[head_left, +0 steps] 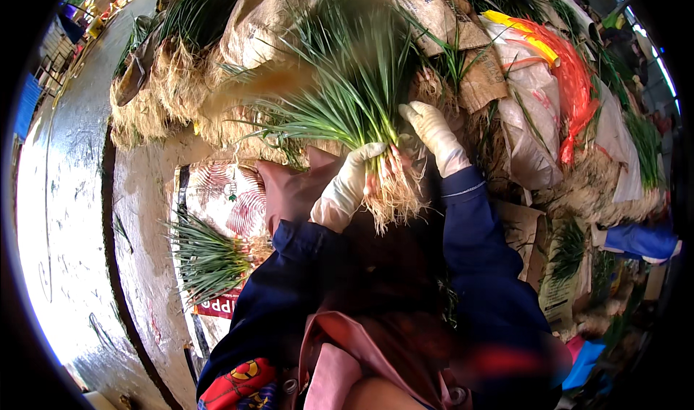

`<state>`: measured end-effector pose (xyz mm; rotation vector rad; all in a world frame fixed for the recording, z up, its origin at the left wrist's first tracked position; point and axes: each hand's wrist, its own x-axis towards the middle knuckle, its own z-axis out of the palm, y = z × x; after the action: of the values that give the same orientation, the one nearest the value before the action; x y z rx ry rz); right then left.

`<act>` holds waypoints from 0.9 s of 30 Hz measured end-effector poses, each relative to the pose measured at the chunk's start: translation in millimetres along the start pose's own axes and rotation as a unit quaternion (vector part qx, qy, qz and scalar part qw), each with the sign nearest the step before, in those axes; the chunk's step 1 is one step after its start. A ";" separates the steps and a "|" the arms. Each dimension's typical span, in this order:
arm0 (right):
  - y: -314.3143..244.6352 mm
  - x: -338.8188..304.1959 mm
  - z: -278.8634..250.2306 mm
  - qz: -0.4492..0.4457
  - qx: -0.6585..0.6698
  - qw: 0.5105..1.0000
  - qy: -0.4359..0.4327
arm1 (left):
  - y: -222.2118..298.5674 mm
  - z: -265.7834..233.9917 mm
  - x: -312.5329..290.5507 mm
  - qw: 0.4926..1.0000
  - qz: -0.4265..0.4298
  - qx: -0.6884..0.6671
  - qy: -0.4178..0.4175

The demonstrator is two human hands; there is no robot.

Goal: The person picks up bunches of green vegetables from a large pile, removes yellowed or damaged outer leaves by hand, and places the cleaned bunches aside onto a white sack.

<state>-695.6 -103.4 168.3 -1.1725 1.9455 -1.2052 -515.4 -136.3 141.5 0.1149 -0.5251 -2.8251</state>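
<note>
A bunch of green onions (361,121) is held upright-tilted at picture centre, its pale roots hanging below the gloves. The left hand (345,189) is wrapped around the stems, fingers closed on them. The right hand (434,137) is pressed against the bunch's far side; whether its fingers grip cannot be told, being partly hidden. A smaller bunch (210,258) lies on a printed sack (231,200), lower left, blurred
</note>
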 end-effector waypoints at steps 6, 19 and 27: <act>-5.9 -24.8 32.3 -0.097 -0.199 0.949 0.223 | -0.4 -18.3 -3.0 0.998 0.031 -0.002 0.048; 30.2 -40.0 -63.9 0.137 0.020 0.986 0.090 | 1.3 -14.9 -8.2 0.999 -0.012 -0.004 0.031; -16.9 -23.2 11.0 0.035 0.212 0.977 0.012 | 3.6 10.0 -11.8 0.998 -0.017 -0.055 -0.001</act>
<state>-669.7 -90.9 179.0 -0.8623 1.6196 -1.5065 -504.4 -132.9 152.5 0.1013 -0.3718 -2.8806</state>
